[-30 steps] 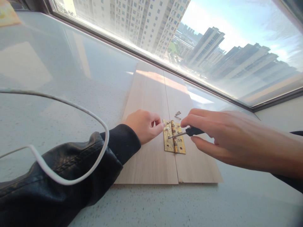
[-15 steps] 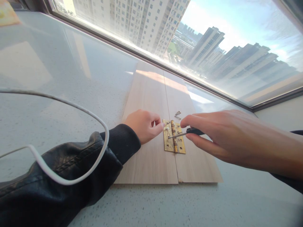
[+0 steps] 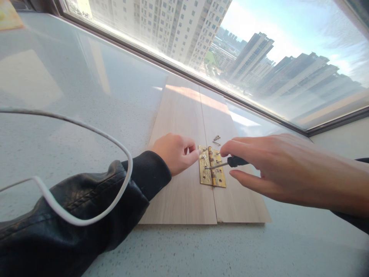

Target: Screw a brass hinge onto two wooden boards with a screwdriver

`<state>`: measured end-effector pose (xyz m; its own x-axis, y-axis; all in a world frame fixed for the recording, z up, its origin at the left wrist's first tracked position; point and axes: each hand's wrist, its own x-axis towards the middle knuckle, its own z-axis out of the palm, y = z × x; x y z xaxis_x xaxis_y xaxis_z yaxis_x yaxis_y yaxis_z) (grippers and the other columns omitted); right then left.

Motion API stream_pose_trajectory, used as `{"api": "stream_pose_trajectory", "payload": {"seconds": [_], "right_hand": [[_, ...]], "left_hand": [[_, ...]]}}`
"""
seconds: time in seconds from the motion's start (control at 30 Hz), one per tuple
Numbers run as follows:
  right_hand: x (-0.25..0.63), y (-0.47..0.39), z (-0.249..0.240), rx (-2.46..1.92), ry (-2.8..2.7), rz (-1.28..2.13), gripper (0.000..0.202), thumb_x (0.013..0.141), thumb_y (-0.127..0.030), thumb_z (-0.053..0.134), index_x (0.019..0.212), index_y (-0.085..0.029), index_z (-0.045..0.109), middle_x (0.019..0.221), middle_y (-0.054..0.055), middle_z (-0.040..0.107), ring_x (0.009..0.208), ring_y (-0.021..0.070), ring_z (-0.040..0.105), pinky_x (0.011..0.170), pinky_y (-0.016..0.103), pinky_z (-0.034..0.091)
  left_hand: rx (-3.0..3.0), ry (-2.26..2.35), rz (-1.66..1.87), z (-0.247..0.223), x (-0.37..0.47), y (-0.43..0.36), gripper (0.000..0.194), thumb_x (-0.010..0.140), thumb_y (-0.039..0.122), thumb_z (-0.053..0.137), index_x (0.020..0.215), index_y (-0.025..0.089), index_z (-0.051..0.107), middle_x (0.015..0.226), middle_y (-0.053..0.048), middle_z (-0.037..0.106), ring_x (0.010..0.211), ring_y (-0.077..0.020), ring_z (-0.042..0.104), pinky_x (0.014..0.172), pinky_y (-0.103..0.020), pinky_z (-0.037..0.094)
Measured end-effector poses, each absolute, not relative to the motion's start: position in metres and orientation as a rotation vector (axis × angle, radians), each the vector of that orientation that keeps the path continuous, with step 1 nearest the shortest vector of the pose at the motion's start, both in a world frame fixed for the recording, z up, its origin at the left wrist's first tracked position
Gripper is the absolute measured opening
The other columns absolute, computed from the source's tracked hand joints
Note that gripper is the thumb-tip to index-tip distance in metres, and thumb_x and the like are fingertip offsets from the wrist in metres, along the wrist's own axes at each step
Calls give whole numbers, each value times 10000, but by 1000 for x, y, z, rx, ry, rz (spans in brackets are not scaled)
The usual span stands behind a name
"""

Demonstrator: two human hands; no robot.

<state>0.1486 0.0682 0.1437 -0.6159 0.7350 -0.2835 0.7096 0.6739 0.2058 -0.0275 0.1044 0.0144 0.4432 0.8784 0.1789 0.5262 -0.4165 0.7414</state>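
A brass butt hinge (image 3: pixel 205 177) lies across the seam between two pale wooden boards (image 3: pixel 181 200), with several small screws standing in its holes. My left hand (image 3: pixel 176 154) is closed in a pinch, its fingertips at the hinge's upper left edge; whether anything small is between them is hidden. In my right hand (image 3: pixel 259 165) is a screwdriver (image 3: pixel 238 161) with a black handle, held low and slanting. Its tip meets a screw in the left leaf. The thumb stands off the handle, and the other fingers partly hide it.
Loose screws (image 3: pixel 216 139) lie on the right board just beyond the hinge. A white cable (image 3: pixel 127 184) loops over my left sleeve. The boards rest on a speckled pale countertop (image 3: pixel 115 107), and a window frame (image 3: pixel 184 79) runs along the far side.
My right thumb has come away from the screwdriver handle, opening a gap below it. The screwdriver tip stays at the same screw. My left hand has not visibly moved.
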Motion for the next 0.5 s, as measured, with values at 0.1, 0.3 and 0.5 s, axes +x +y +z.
{"api": "stream_pose_trajectory", "payload": {"seconds": [0.1,0.3,0.5], "right_hand": [[148,68,144,1135,2438,111,76,807,-280,485,798,-220,532,620,-14,567,482,125,452,477,255,227],[144,70,146,1142,2373,214,225,822,-369,458,665,-213,499,552,-11,525,429,115,389,463,259,163],[140,68,144,1104,2361,391,338,856,-392,393,590,-203,483,483,-7,479,384,100,316,482,279,108]], "left_hand": [[2097,1172,754,14,-28,104,265,765,373,507,620,185,624,488,35,491,462,-90,390,476,-250,278],[2095,1181,748,15,-28,104,261,764,372,508,618,189,623,483,37,487,460,-92,393,473,-248,279],[2098,1176,751,15,-27,104,266,767,365,511,616,179,626,486,33,489,458,-92,392,475,-250,283]]}}
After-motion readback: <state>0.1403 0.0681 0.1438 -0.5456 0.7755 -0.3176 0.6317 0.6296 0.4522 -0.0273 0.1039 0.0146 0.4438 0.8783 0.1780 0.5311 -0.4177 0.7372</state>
